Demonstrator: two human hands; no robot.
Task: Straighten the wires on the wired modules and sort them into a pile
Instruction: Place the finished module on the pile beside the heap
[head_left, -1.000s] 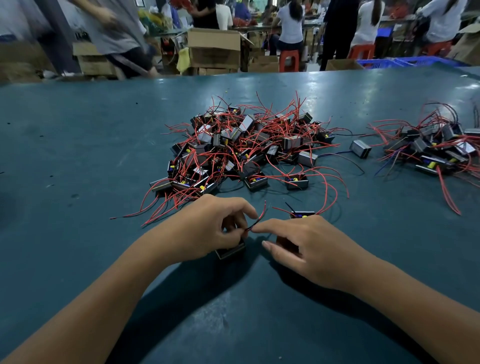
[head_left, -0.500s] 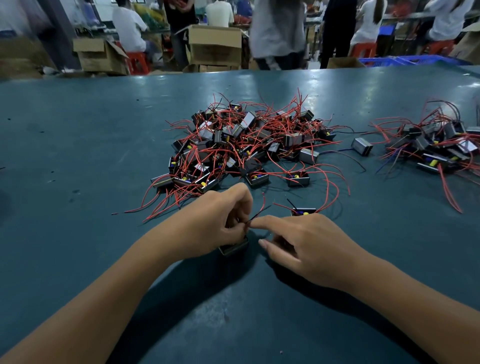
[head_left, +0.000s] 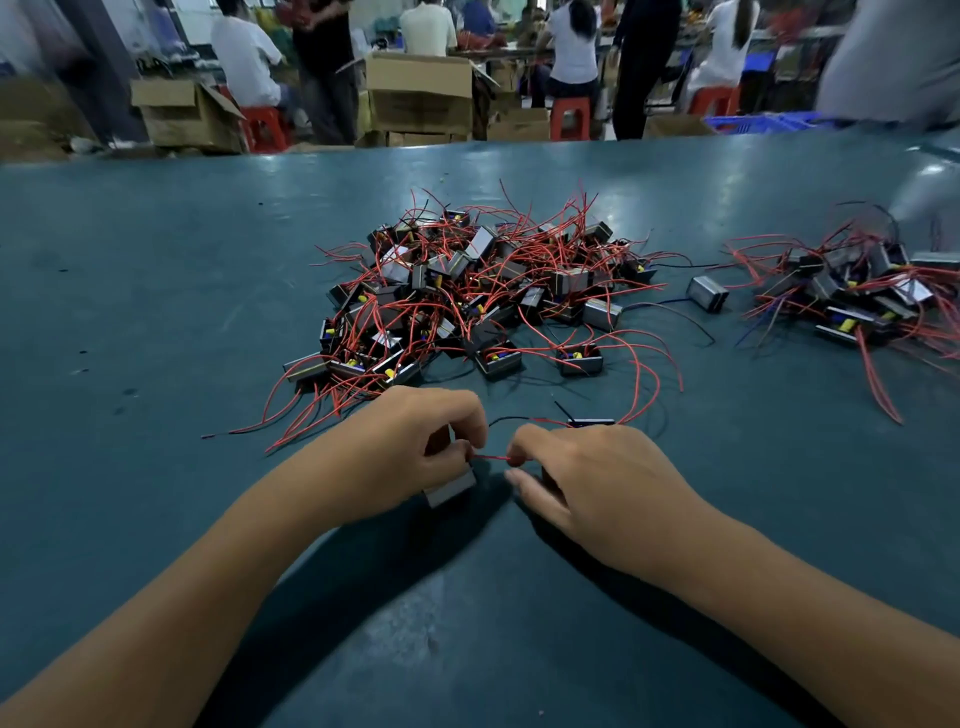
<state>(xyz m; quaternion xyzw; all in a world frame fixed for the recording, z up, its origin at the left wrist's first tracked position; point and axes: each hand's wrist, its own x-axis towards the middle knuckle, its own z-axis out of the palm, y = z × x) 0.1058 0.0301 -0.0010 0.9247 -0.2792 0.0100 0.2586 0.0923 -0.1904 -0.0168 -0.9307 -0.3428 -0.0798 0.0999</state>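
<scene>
Straightening one module's red wire, low centre of the frame.

The module (head_left: 451, 486) sits gripped in the left hand (head_left: 410, 447); the right hand (head_left: 587, 488) pinches its red wire (head_left: 491, 458), taut between them. Next, probably, a pull rightward, then onto the small pile (head_left: 857, 291) at right; the tangled heap (head_left: 467, 296) waits above.

Small grey module (head_left: 451, 486) low at table level, its red wire (head_left: 491, 458) stretched level rightward; big tangled heap (head_left: 467, 296) behind, smaller pile (head_left: 857, 291) far right.
</scene>
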